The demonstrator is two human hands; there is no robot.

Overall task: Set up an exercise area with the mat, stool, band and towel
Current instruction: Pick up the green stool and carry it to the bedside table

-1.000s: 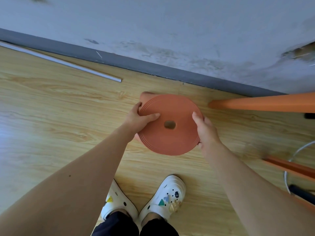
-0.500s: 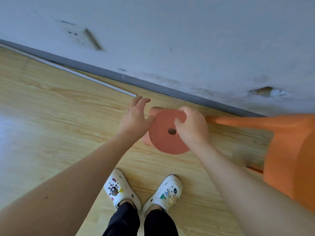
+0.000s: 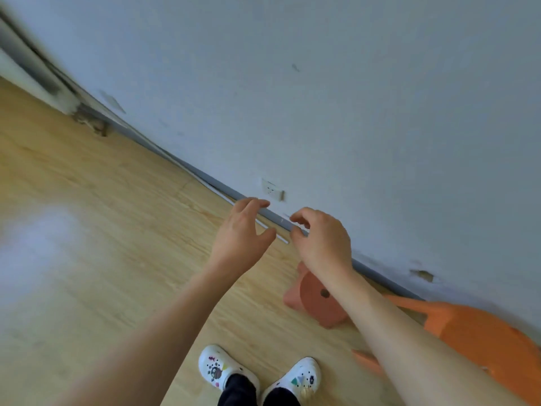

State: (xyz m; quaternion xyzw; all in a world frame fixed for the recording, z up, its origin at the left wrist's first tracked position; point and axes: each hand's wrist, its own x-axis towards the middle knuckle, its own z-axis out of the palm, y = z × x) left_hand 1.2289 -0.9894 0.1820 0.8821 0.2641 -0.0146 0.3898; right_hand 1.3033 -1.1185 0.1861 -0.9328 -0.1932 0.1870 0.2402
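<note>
A small terracotta round stool (image 3: 317,300) with a hole in its seat stands on the wooden floor close to the wall, partly hidden behind my right forearm. My left hand (image 3: 241,234) and my right hand (image 3: 322,240) hover in the air above and beyond it, both empty, fingers loosely curved. Neither hand touches the stool. No mat, band or towel is in view.
An orange plastic chair (image 3: 480,344) lies on its side at the lower right, by the wall. A grey baseboard (image 3: 222,187) and a white strip run along the wall, with a socket (image 3: 272,189) above. My white clogs (image 3: 228,372) stand on the wooden floor (image 3: 102,230).
Both hands have let go of the stool and lifted away from it. The view has swung up and to the left, so the stool now sits lower right.
</note>
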